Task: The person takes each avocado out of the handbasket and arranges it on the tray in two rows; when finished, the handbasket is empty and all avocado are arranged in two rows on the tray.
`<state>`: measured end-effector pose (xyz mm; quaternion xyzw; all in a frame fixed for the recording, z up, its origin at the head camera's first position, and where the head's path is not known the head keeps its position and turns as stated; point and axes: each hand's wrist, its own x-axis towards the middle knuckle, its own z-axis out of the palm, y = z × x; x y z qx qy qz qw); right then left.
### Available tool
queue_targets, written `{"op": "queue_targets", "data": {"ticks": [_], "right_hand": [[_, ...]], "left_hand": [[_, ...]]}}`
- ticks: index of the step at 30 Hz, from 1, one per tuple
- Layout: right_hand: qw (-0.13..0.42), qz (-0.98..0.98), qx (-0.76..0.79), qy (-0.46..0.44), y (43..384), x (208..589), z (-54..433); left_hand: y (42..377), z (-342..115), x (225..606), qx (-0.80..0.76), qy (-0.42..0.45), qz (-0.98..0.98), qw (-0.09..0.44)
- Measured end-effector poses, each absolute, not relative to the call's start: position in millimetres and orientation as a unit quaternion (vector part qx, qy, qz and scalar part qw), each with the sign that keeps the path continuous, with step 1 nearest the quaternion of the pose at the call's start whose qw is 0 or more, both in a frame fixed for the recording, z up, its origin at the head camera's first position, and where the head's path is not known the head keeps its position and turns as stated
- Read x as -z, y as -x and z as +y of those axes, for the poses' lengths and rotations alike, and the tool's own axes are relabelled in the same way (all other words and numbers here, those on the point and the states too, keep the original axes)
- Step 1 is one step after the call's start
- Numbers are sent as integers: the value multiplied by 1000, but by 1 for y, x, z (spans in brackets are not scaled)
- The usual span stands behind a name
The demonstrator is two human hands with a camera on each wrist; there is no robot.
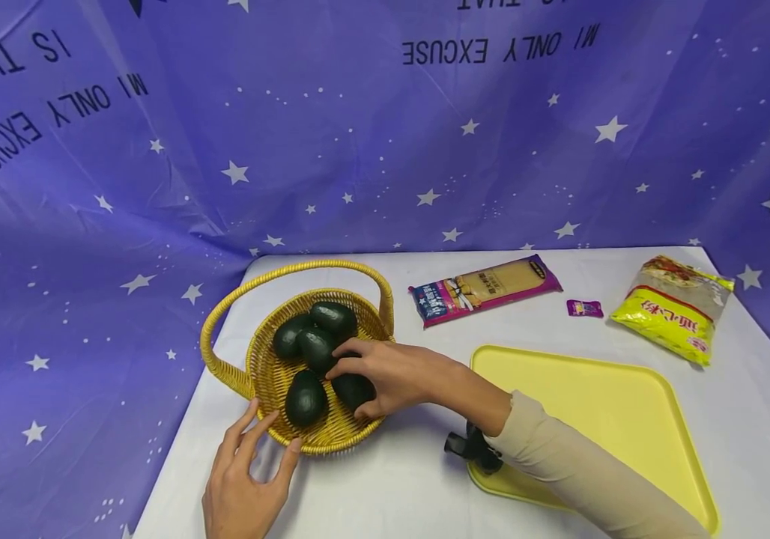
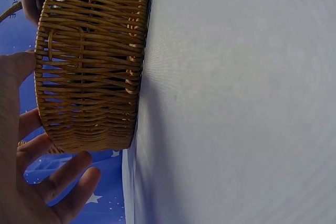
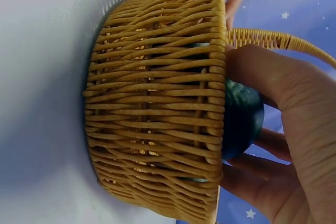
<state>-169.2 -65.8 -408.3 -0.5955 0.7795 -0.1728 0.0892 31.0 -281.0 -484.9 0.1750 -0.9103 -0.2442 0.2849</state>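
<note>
A yellow wicker basket (image 1: 253, 352) with a tall arched handle stands on the table and holds several dark green avocados (image 1: 305, 399). My right hand (image 1: 395, 376) reaches over the basket's right rim. Its thumb and fingers grip one avocado (image 3: 242, 121), partly hidden behind the hand in the head view and rising above the rim in the right wrist view. At the near left side, my left hand (image 1: 243, 471) is spread against the basket rim, thumb and fingers apart. The left wrist view shows its thumb (image 2: 23, 65) right at the woven edge.
A yellow tray (image 1: 580, 404) lies at the right, partly under my right forearm, beside a small black object (image 1: 473, 448). Farther back are a flat noodle packet (image 1: 486, 290), a small purple sachet (image 1: 584, 308) and a yellow-and-clear bag (image 1: 675, 307). A purple star-patterned cloth hangs behind.
</note>
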Motion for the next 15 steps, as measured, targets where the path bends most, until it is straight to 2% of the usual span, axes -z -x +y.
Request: {"op": "queue_targets", "data": {"ticks": [15], "right_hand": [[51,787,185,587,166,394,-39]], "left_hand": [[-30,-282,486,255,-159,-905,300]]}}
